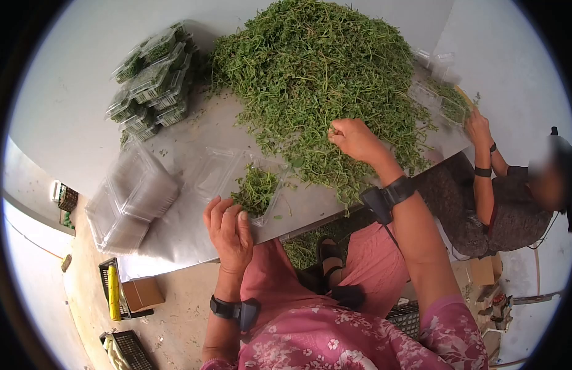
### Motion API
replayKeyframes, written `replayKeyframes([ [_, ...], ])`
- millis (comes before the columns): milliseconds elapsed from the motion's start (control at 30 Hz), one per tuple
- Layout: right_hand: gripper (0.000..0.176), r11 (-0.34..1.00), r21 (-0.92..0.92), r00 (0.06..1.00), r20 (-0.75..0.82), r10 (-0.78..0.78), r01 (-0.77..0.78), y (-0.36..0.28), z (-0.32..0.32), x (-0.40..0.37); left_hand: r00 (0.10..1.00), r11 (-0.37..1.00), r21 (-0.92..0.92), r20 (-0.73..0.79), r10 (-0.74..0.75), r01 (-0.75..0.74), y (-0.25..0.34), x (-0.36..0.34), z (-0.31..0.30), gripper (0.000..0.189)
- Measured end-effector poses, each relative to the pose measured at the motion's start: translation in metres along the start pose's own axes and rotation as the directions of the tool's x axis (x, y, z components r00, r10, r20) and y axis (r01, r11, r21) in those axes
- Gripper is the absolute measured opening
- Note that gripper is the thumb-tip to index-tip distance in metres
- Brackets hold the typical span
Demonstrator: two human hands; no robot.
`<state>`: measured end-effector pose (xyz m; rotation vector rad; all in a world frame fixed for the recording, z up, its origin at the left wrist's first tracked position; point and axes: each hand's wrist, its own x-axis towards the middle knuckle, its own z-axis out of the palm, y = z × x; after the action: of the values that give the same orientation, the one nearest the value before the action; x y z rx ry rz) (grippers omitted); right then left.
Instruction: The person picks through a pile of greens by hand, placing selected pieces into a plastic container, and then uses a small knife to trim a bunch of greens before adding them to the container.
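Note:
My left hand (229, 233) rests at the near left edge of a clear plastic clamshell box (275, 200), its fingers loosely bent and apart beside the greens. A small heap of leafy greens (256, 190) fills part of that box, and its clear lid (215, 172) lies folded back to the left. Over the near side of a large pile of leafy green stems (316, 74), my right hand (357, 140) is closed with thumb and fingertips pinched together. Whatever is between those fingertips is too small or hidden to make out.
Filled clamshell boxes (153, 83) are stacked at the back left; nested clear boxes (135, 197) stand nearer on the metal table (175, 246). At right, another person's hand (478, 128) is by a box of greens (452, 105). Black crates (128, 348) sit on the floor.

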<state>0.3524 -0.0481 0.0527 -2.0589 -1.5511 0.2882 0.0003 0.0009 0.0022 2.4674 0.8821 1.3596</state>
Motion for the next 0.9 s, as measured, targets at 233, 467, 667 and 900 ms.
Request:
replayKeyframes([
  [233, 0.018, 0.953, 0.304, 1.000, -0.028, 0.010, -0.001, -0.010, -0.005, -0.001, 1.000, 1.000, 0.003, 0.000, -0.006, 0.006, 0.000, 0.000, 0.000, 0.012],
  [467, 0.015, 0.835, 0.547, 0.998, 0.044, 0.036, -0.054, -0.022, -0.009, 0.001, 1.000, 1.000, 0.005, 0.005, -0.009, 0.009, 0.000, 0.000, -0.001, 0.013],
  [667, 0.014, 0.812, 0.578, 0.997, 0.062, 0.050, -0.077, -0.030, -0.009, 0.003, 1.000, 1.000, 0.006, 0.000, -0.004, 0.004, 0.000, 0.000, -0.001, 0.012],
  [900, 0.016, 0.776, 0.630, 0.999, 0.036, 0.024, -0.042, -0.042, -0.013, 0.000, 1.000, 1.000, -0.005, -0.003, 0.002, -0.002, 0.001, 0.001, -0.001, 0.013],
])
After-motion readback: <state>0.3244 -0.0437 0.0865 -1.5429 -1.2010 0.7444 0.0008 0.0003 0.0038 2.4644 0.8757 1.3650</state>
